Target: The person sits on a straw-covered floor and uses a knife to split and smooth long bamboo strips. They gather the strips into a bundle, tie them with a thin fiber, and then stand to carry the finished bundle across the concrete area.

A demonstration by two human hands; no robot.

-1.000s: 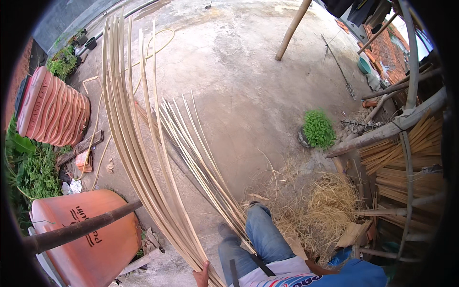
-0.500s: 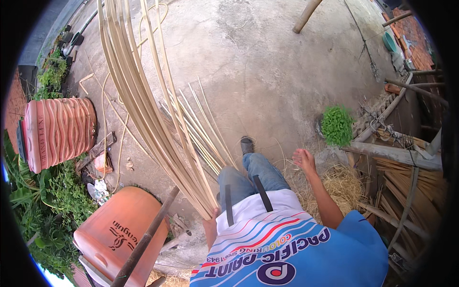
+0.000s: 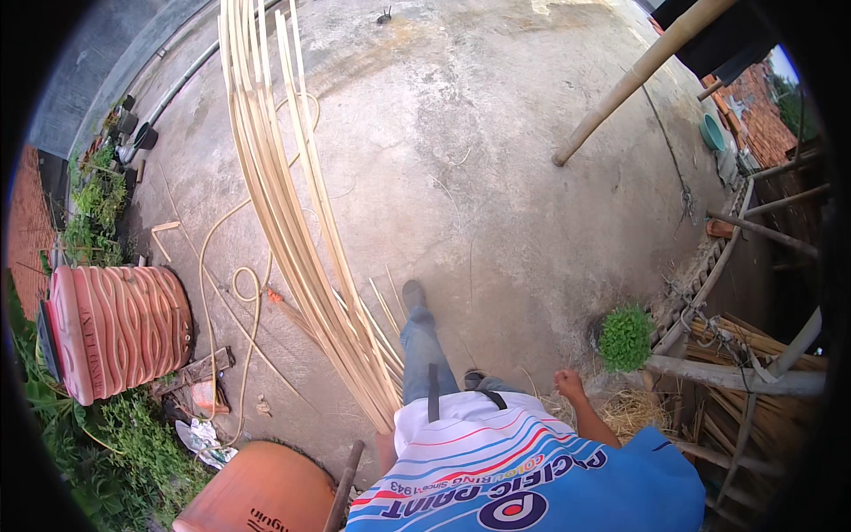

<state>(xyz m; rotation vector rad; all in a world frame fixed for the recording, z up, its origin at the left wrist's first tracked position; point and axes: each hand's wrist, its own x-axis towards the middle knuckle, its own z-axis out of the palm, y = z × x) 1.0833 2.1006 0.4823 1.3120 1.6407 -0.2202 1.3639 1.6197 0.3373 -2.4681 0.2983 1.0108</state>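
Note:
A long bundle of pale bamboo strips (image 3: 282, 199) runs from the top of the view down to my left side, with the strips fanning a little apart toward the far end. My left hand (image 3: 386, 446) is closed round their near ends at my hip, partly hidden by my shirt. My right hand (image 3: 568, 383) hangs free on the other side, its fingers curled in and nothing seen in them. Beneath the bundle, more thin strips (image 3: 386, 297) lie on the concrete floor (image 3: 496, 222).
Orange tanks, one ribbed (image 3: 124, 324) and one smooth (image 3: 261, 488), stand at left by green plants. A yellowish hose (image 3: 206, 253) loops over the floor. At right are a slanting bamboo pole (image 3: 629, 89), a leafy potted plant (image 3: 625, 337), straw (image 3: 634, 412) and a pole rack (image 3: 736, 377).
I have stepped forward, and the other foot now leads. The bundle has travelled along with my left hand; the floor strips and near tank have slid back in view. My right hand has curled and dropped.

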